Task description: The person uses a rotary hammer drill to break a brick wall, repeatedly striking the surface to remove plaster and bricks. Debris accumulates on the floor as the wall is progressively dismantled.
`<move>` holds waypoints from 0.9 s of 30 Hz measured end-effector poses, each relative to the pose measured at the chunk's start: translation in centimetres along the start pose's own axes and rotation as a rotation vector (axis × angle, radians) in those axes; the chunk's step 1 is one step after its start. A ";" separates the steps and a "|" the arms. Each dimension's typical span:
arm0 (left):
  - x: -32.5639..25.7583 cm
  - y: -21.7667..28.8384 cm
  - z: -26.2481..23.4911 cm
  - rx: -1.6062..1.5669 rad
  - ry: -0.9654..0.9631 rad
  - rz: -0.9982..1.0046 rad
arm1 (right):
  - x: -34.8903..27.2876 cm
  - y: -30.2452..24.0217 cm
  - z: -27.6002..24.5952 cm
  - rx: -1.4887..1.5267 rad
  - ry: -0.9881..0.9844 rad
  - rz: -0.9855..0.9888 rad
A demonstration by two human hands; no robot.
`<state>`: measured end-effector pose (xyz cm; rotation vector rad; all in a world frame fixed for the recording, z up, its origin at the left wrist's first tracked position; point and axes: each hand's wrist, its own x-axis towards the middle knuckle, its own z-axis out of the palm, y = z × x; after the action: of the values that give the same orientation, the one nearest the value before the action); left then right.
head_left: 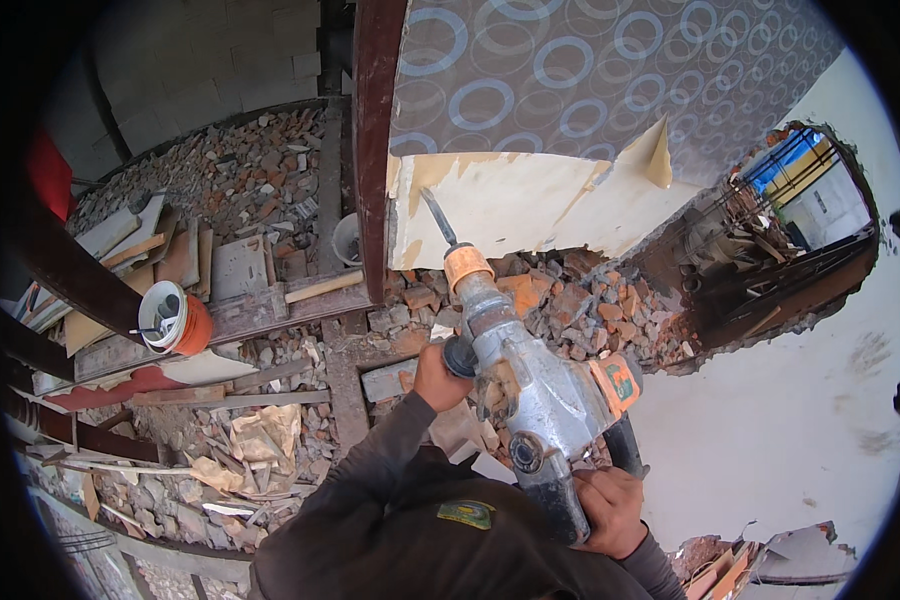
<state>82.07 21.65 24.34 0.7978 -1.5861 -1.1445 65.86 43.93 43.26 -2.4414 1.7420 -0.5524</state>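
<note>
A worn grey and orange demolition hammer slants across the middle, held in both my hands. My left hand is closed round its black side grip near the front. Lower right, my right hand wraps the rear handle; part of its grip is hidden. The chisel bit points up and away, its tip at the bare white band of the wall, close to a dark red post. Whether the tip touches the wall I cannot tell. Patterned wallpaper covers the wall above, with one torn flap.
Broken brick rubble lies along the wall's broken foot. A jagged hole opens at right. On the left, a wooden ledge carries an orange and white bucket and a hammer. Loose boards lean beyond it.
</note>
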 end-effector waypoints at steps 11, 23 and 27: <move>-0.9 0.9 2.4 0.190 -0.167 -0.130 | -5.1 5.2 1.9 0.259 0.053 0.117; -0.7 0.6 3.3 0.465 -0.317 -0.191 | -7.3 8.4 5.5 0.607 0.169 0.345; -0.4 1.4 3.0 0.473 -0.302 -0.260 | -7.0 9.0 5.6 0.599 0.145 0.340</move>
<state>79.35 23.36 25.36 1.2106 -2.0950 -1.1217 57.76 46.59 33.91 -1.6984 1.6700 -1.0433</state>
